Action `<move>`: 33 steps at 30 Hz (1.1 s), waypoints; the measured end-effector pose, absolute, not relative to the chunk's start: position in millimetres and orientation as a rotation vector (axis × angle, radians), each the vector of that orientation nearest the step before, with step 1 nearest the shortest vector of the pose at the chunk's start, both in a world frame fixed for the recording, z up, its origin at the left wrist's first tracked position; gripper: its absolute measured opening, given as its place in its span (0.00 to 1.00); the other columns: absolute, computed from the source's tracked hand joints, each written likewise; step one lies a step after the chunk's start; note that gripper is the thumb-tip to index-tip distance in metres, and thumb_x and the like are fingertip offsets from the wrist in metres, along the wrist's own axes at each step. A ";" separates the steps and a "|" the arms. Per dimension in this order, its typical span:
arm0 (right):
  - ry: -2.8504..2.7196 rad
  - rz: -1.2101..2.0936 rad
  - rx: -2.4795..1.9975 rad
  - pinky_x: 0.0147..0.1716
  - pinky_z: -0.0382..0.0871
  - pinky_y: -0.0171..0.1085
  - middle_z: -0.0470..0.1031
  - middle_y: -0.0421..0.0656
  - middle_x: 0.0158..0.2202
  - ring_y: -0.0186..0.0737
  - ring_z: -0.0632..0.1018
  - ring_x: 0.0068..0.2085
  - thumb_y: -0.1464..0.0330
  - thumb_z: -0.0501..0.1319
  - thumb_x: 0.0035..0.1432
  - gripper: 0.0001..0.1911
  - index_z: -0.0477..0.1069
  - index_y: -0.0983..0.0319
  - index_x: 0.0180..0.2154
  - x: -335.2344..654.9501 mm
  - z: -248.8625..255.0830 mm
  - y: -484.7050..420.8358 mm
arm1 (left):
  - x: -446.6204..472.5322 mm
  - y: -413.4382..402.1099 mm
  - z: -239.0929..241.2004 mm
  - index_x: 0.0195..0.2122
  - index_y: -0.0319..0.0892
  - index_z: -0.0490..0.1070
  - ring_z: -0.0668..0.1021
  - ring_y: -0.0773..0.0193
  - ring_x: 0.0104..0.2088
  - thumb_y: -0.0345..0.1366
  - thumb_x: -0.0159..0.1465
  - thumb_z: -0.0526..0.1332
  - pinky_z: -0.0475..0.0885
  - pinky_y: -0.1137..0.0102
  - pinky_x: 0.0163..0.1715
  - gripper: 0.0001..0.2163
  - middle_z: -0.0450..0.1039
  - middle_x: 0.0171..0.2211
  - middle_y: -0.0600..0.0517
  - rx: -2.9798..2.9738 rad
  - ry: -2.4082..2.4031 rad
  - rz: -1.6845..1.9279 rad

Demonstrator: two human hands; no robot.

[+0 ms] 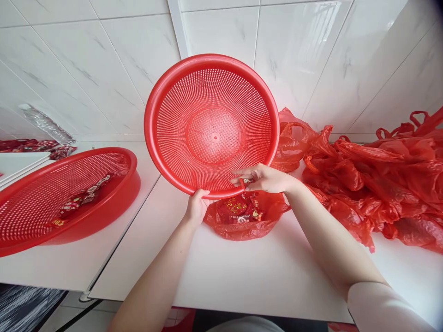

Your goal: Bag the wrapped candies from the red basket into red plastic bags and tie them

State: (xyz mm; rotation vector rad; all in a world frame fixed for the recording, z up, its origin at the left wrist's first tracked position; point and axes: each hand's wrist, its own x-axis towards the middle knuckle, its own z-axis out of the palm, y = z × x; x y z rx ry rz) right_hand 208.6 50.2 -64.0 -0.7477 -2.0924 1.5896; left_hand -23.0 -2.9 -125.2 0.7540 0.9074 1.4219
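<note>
Worktop and containers before a tiled wall. The white worktop (270, 281) is divided by a dark seam (128, 242) left of centre; behind it rise pale, grey-veined tiles (104, 69), crossed by a white strip (178, 27) and bright with reflected light at upper right. A pale floor (86, 304) shows below the front edge.

Centre: a round, perforated red basket (214, 124), its bare interior turned towards the viewer, is tilted up above the worktop. The left hand (197, 208) has its grip closed on the lower rim, thumb uppermost. The right hand (266, 179) lies at the lower right rim, fingers extended over the inner side; its grip is partly open, and whether it pinches the rim cannot be told.

Directly below, a red plastic bag (249, 234) stands open on the worktop, containing printed red packets (238, 210).

Left: a second basket (117, 210) contains a few wrapped sweets (90, 191); beyond it are more red packages (26, 146) and a clear wrapper (46, 123).

Right: a heap of red bags (363, 175), contents unclear.
</note>
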 end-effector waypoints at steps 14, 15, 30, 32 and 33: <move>-2.372 1.316 -0.883 0.46 0.75 0.38 0.78 0.44 0.49 0.41 0.77 0.52 0.72 0.61 0.58 0.30 0.64 0.54 0.61 210.9 -46.6 33.6 | -31.6 -0.5 -120.2 0.26 0.40 0.68 0.80 0.57 0.35 0.32 0.52 0.58 0.77 0.63 0.37 0.02 0.75 0.26 0.48 0.635 0.858 1.517; -2.389 1.231 -0.927 0.47 0.74 0.38 0.78 0.43 0.49 0.41 0.77 0.52 0.73 0.60 0.58 0.30 0.63 0.52 0.62 211.8 -46.0 33.0 | -32.3 -0.5 -118.9 0.26 0.40 0.67 0.80 0.58 0.35 0.31 0.52 0.58 0.77 0.64 0.37 0.01 0.75 0.26 0.49 0.614 0.848 1.522; -1.721 0.099 -1.115 0.34 0.71 0.39 0.76 0.42 0.34 0.41 0.76 0.31 0.54 0.67 0.49 0.21 0.66 0.57 0.40 224.7 -27.8 33.1 | -89.8 -14.5 -83.1 0.62 0.48 0.58 0.80 0.53 0.40 0.35 0.48 0.71 0.70 0.55 0.51 0.40 0.78 0.40 0.46 1.365 1.478 1.352; -1.653 0.022 -1.140 0.33 0.71 0.40 0.75 0.42 0.33 0.41 0.76 0.30 0.54 0.68 0.49 0.21 0.66 0.57 0.39 235.9 -21.4 30.4 | -113.2 -14.7 -81.3 0.65 0.45 0.51 0.78 0.49 0.43 0.35 0.50 0.70 0.65 0.50 0.54 0.43 0.77 0.38 0.46 1.288 1.963 1.512; -1.623 -0.008 -1.154 0.33 0.71 0.41 0.75 0.42 0.33 0.41 0.76 0.30 0.55 0.68 0.48 0.20 0.66 0.57 0.39 241.1 -18.5 29.1 | -124.6 -14.8 -81.4 0.67 0.43 0.47 0.76 0.45 0.47 0.36 0.51 0.69 0.63 0.46 0.55 0.44 0.76 0.38 0.44 1.189 2.158 1.539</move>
